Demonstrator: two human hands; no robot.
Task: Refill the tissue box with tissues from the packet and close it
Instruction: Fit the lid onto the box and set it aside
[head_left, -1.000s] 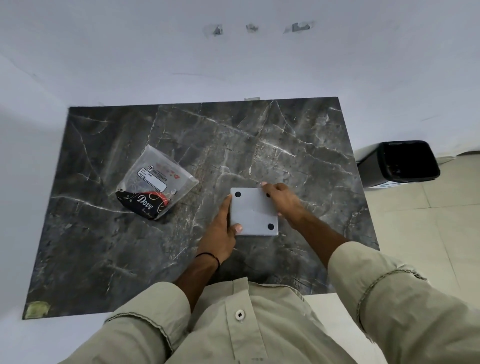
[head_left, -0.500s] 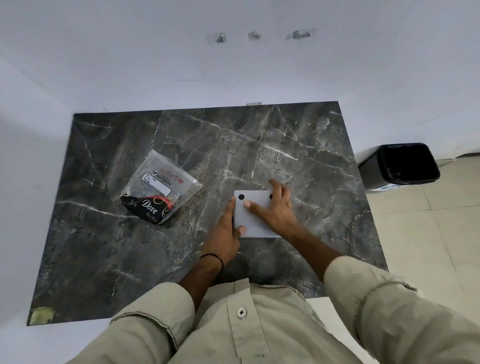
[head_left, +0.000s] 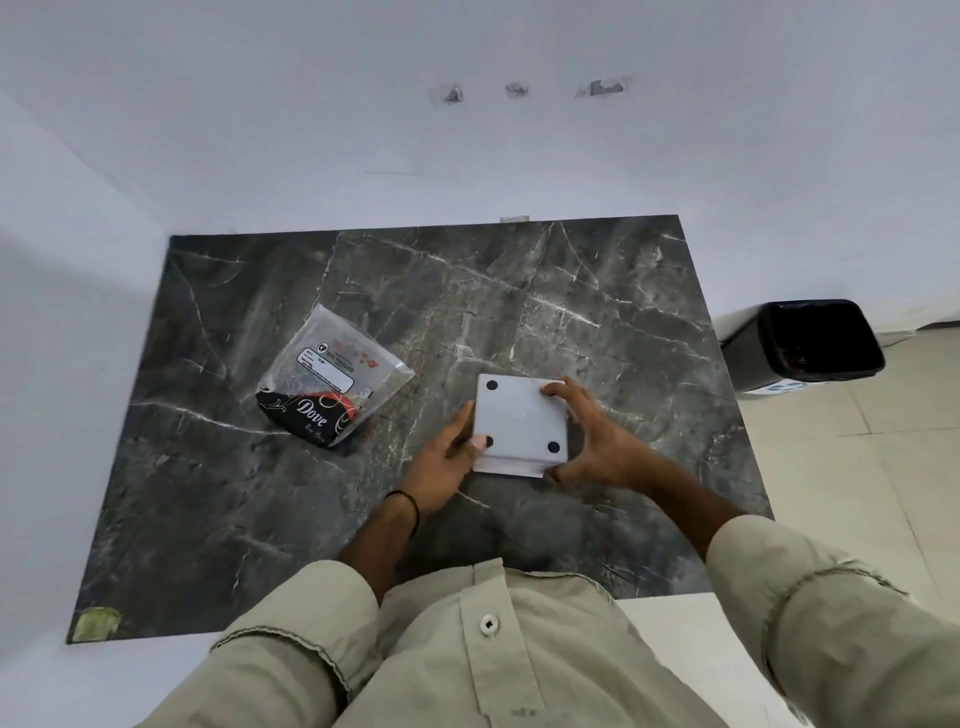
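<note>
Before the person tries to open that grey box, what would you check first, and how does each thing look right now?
1. Both hands on the box: ok. The left hand is at its left edge and the right hand wraps its right side; the tissue box is held between them.
2. Box orientation: ok. The face with black round feet is up.
3. Base panel loosened: cannot tell. A paler strip shows along the near edge.
4. Tissue packet within reach: ok. It lies on the table, left of the box, apart from it.
5. Packet opened: cannot tell.
</note>
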